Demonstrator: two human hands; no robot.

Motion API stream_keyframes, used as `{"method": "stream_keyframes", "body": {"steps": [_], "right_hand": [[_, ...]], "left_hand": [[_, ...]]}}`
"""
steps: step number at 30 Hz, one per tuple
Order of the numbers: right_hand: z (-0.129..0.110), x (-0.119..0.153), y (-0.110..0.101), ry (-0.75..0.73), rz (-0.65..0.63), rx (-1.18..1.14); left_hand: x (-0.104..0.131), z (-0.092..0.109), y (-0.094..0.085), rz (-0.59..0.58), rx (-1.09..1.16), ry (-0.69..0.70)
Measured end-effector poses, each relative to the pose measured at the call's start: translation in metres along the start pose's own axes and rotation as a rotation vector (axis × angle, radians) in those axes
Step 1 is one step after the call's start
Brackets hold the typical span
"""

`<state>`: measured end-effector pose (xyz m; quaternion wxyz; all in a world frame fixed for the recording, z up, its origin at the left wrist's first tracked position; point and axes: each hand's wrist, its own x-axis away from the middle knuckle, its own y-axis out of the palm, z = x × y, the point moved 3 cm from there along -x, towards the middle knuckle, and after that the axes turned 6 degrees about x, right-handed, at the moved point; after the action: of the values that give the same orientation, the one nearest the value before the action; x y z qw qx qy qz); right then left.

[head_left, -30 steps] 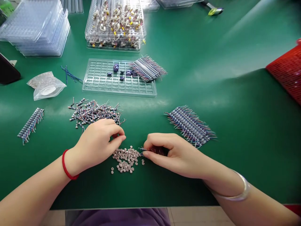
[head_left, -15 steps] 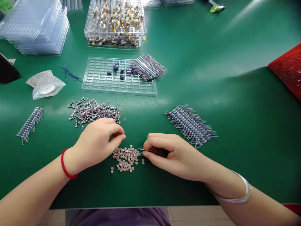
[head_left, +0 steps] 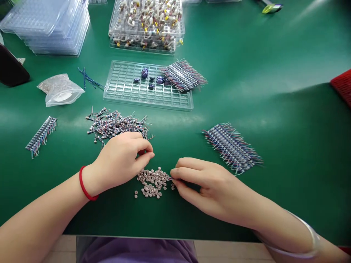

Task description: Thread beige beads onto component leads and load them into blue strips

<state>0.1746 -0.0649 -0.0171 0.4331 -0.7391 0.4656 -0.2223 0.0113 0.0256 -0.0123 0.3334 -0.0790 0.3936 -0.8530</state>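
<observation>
My left hand, with a red string on the wrist, has thumb and fingers pinched together just above a small pile of tiny round beige caps; what it pinches is hidden. My right hand rests on the green mat and pinches a thin wired part whose tip pokes out at the pile's right edge. A loose heap of small wired components lies just beyond my left hand. A neat fan of the same wired parts lies to the right.
A clear compartment tray holds a few dark blue parts and another wired bundle. Behind it stand a tray stack with beige parts and empty clear trays. A plastic bag, a short component strip and a red basket lie around.
The view has shifted, so everything sits a little further right in the frame. Both hands keep the same pinched pose by the cap pile.
</observation>
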Motion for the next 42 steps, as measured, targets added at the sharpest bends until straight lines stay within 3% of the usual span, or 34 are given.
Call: {"method": "stream_keyframes", "body": {"steps": [10,15,20,30,32,35,37,42], "right_hand": [[0.002,0.001,0.004,-0.005,-0.021,-0.021],[0.009,0.003,-0.003,0.079,-0.014,-0.092],[0.011,0.001,-0.015,0.189,0.032,-0.275],[0.019,-0.005,-0.002,0.464,-0.084,-0.845],[0.024,-0.006,-0.006,0.494,-0.012,-0.847],[0.028,-0.006,-0.011,0.536,0.133,-0.772],[0.027,-0.007,-0.01,0.534,0.153,-0.718],[0.017,-0.01,-0.003,0.449,0.077,-0.644]], "left_hand": [[0.0,0.0,-0.002,0.026,0.027,0.001],[0.002,0.007,0.001,-0.07,0.11,-0.03],[0.007,0.019,0.009,-0.201,0.263,-0.036],[0.007,0.022,0.009,-0.242,0.21,0.073],[0.005,0.015,0.003,-0.204,0.137,0.065],[0.002,0.004,-0.01,-0.023,0.058,-0.05],[0.001,0.002,-0.014,0.064,0.11,-0.13],[0.004,0.019,0.001,-0.052,0.3,-0.091]]}}
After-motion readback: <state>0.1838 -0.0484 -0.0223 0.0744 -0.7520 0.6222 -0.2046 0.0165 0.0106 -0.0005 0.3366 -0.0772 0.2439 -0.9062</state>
